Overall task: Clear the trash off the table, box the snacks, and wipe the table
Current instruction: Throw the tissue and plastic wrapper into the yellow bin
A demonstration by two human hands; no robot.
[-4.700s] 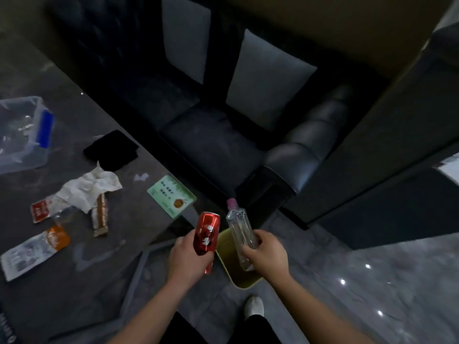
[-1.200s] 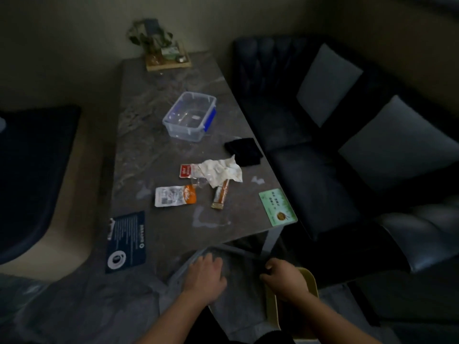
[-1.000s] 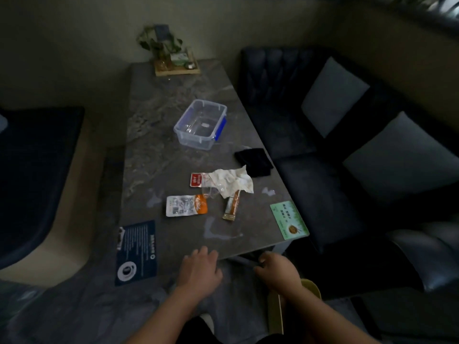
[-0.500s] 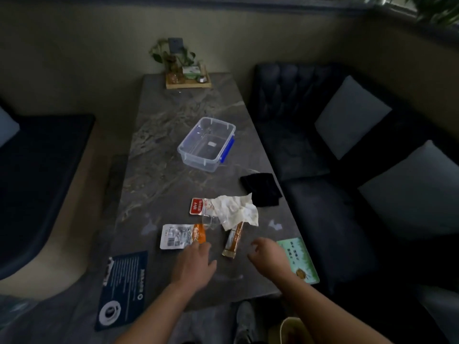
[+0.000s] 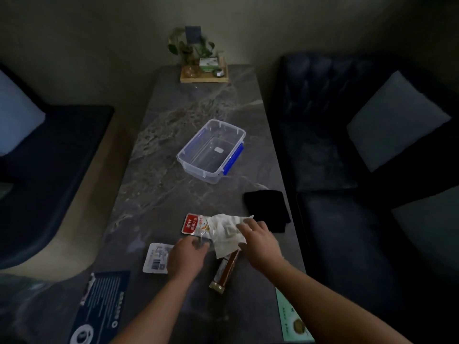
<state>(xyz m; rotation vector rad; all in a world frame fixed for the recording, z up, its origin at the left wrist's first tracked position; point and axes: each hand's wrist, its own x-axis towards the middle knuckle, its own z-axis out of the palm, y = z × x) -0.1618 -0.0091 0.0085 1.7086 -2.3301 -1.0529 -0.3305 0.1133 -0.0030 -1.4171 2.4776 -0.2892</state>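
Observation:
On the dark marble table (image 5: 159, 184), a crumpled white tissue (image 5: 224, 232) lies over a red-and-white snack packet (image 5: 192, 224). My right hand (image 5: 258, 240) rests on the tissue's right side, fingers spread. My left hand (image 5: 186, 256) hovers with fingers apart over a white snack packet (image 5: 156, 258), near the clear end of the red packet. A brown snack bar (image 5: 224, 271) lies between my hands. A clear plastic box (image 5: 211, 150) with blue clips stands open and empty further back. A black cloth (image 5: 269, 209) sits by the right edge.
A dark blue card (image 5: 101, 304) and a green card (image 5: 293, 319) lie at the near edge. A wooden tray with a plant (image 5: 202, 68) stands at the far end. A black sofa with grey cushions (image 5: 395, 120) runs along the right, a dark seat (image 5: 49, 170) on the left.
The can and bottle I held over the bin are gone from my hands. My view swung back over the table, and both hands reached forward onto the tissue and packets.

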